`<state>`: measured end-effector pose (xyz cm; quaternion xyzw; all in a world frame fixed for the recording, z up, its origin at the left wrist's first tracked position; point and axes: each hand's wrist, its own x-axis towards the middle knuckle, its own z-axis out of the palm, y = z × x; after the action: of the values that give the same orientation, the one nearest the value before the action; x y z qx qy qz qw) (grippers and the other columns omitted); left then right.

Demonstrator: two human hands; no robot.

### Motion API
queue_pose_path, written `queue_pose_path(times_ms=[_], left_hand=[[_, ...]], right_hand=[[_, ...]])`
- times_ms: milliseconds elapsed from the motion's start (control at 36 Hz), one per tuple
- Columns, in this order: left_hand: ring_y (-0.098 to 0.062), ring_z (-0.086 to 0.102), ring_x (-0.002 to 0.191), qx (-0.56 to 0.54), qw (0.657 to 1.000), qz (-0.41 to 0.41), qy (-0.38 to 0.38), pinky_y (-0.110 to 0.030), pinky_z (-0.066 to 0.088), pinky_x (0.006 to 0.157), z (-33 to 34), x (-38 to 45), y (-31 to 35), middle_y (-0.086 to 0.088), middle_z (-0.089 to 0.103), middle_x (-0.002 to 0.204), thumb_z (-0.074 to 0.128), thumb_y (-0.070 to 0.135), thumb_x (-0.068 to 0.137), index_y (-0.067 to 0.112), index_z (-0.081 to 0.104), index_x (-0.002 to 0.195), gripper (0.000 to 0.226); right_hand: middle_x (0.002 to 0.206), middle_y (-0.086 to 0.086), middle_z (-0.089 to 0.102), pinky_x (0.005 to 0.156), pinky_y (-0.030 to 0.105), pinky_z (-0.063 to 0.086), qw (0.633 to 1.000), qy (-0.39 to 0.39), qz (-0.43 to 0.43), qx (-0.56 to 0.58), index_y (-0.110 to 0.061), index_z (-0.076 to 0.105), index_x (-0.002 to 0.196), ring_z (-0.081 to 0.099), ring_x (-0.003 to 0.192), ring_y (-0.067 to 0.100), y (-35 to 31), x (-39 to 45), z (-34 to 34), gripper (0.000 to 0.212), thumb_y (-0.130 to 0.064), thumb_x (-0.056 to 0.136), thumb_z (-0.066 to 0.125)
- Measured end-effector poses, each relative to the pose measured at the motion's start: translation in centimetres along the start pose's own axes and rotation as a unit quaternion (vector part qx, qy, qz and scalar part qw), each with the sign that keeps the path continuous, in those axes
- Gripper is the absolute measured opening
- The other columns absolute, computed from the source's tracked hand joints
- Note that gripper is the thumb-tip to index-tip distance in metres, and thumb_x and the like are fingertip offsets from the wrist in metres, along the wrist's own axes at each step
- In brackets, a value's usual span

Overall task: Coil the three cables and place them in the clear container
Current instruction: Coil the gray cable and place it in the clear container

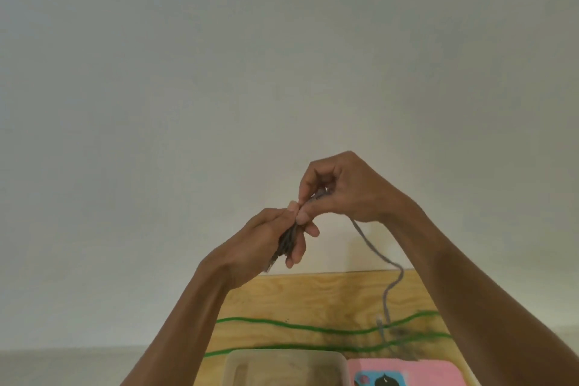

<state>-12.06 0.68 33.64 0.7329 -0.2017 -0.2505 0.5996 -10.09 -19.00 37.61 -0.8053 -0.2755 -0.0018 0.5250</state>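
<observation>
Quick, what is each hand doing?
Left hand: closed, holding the coiled part of the grey cable.
Right hand: closed, pinching the same cable.

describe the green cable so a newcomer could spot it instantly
Look at the plywood table at the bottom of the view, below the raised hands. The green cable lies loose across it in two long wavy runs, just behind the clear container. Unlike the grey cable hanging from the right hand, it is green, flat on the wood and uncoiled.

Container (pixel 283 365) left of case (pixel 407 371), cable (pixel 313 327) behind.
</observation>
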Motion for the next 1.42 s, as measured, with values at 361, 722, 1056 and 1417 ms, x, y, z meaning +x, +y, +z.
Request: queue_pose_path(times_ms=[361, 722, 1056, 1417], left_hand=[[-0.018, 0.050, 0.062, -0.189, 0.973, 0.084, -0.097, -0.031, 0.048, 0.071, 1.0, -0.2, -0.1, -0.010, 0.050, 0.060, 0.043, 0.024, 0.101, 0.000, 0.059, 0.101, 0.029], [-0.017, 0.060, 0.068, -0.214, 0.965, 0.141, 0.053, -0.029, 0.054, 0.062, 0.6, 1.7, 0.5, -0.009, 0.065, 0.078, 0.057, 0.019, 0.097, 0.000, 0.063, 0.115, 0.026], [-0.012, 0.069, 0.079, 0.165, 0.954, 0.127, 0.214, -0.021, 0.053, 0.076, -0.9, 2.3, -2.1, 0.003, 0.072, 0.087, 0.051, 0.012, 0.102, 0.012, 0.062, 0.101, 0.011], [-0.011, 0.048, 0.058, 0.090, 0.983, 0.108, 0.117, -0.017, 0.039, 0.061, 0.9, 1.0, -0.8, -0.005, 0.059, 0.066, 0.024, 0.039, 0.108, 0.007, 0.060, 0.100, 0.049]], right_hand=[[0.070, 0.004, 0.071, 0.060, 0.023, 0.055, 0.937, 0.031, 0.041, 0.345, -0.011, 0.075, 0.073, 0.067, 0.062, 0.013, 5.6, 0.8, 3.0, 0.009, -0.016, 0.068, 0.080], [0.057, -0.003, 0.057, 0.055, 0.031, 0.038, 0.972, 0.105, 0.104, 0.183, -0.032, 0.064, 0.069, 0.045, 0.049, 0.015, 6.2, -3.9, 9.1, 0.037, -0.027, 0.103, 0.049], [0.078, -0.010, 0.072, 0.062, 0.021, 0.050, 0.994, 0.078, 0.073, -0.040, -0.015, 0.073, 0.106, 0.066, 0.063, 0.012, 3.9, -4.5, 6.6, 0.018, -0.010, 0.091, 0.065], [0.073, -0.009, 0.072, 0.061, 0.030, 0.046, 0.992, 0.122, -0.003, 0.024, -0.017, 0.074, 0.081, 0.058, 0.065, 0.030, 2.3, 0.3, 0.5, 0.012, -0.012, 0.075, 0.084]])
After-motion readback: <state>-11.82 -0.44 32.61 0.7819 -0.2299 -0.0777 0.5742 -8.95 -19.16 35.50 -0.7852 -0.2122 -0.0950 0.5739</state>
